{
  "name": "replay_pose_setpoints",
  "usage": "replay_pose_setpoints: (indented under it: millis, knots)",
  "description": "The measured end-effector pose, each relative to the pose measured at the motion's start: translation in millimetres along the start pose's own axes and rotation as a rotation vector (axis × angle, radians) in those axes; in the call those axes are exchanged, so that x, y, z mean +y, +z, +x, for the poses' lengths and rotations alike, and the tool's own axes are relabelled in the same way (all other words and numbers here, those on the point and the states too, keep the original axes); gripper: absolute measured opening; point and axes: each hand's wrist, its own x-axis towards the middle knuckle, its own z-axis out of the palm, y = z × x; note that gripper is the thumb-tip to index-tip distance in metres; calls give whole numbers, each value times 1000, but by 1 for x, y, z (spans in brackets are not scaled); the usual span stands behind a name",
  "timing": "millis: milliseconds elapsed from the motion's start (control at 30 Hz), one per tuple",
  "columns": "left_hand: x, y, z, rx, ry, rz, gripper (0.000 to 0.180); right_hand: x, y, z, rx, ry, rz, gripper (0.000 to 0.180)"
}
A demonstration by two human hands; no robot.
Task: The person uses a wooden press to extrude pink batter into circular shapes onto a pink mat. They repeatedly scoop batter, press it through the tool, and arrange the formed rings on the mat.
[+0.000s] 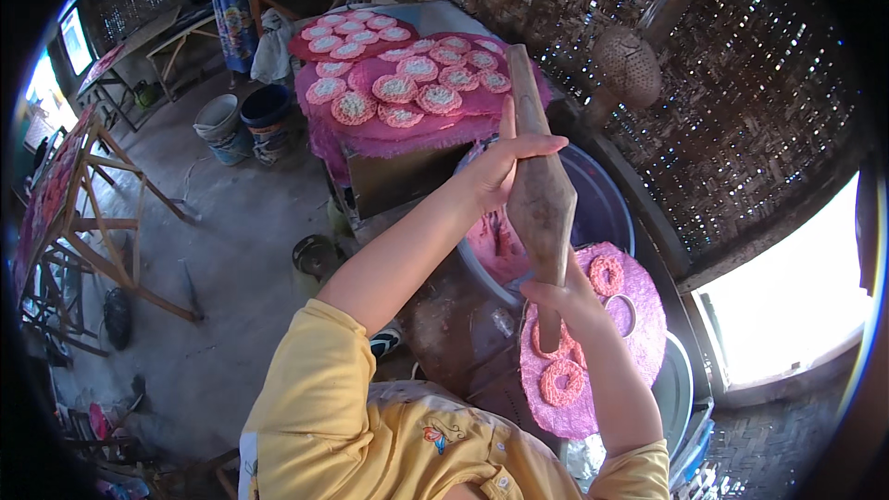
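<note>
Both my hands grip a long wooden bar (542, 199), thick in the middle and narrow toward both ends. My left hand (507, 167) is closed round its upper part, thumb across the wood. My right hand (567, 301) wraps the narrow lower part; its fingers are partly hidden. The bar's lower end hangs over a pink oval mat (546, 407), and I cannot tell whether it touches. On that mat lie several coral-pink rings of grainy food (561, 381) and a thin round hoop (622, 315). Behind the bar stands a large tub (607, 194) with pink stuff (495, 245) inside.
Pink-and-white round cakes (394, 88) cover a pink cloth-topped table (333, 139) ahead. Two buckets (219, 125) stand left of it. A wooden trestle rack (116, 259) is at far left. Another person (231, 5) stands at the back. A woven wall (741, 102) runs along the right.
</note>
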Motion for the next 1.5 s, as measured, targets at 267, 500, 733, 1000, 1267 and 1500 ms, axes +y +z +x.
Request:
replay_pose_setpoints:
  millis: [267,500,733,1000,1267,1500]
  knots:
    - [-4,-9,21,314,198,299,106,10,3,4,-10,239,188,78]
    - [-25,-40,43,400,243,491,106,22,0,15,45,199,164,74]
    - [-23,-52,47,279,-15,180,116,23,-3,10,106,145,257,45]
    - [-34,-56,78,30,-326,-275,82,25,-23,-16,81,154,358,65]
    - [-30,92,72,-1169,-59,-423,103,22,-59,-107,-302,-18,658,104]
    - [-86,161,102,-1172,-23,-431,93,22,-123,-168,-330,-14,668,109]
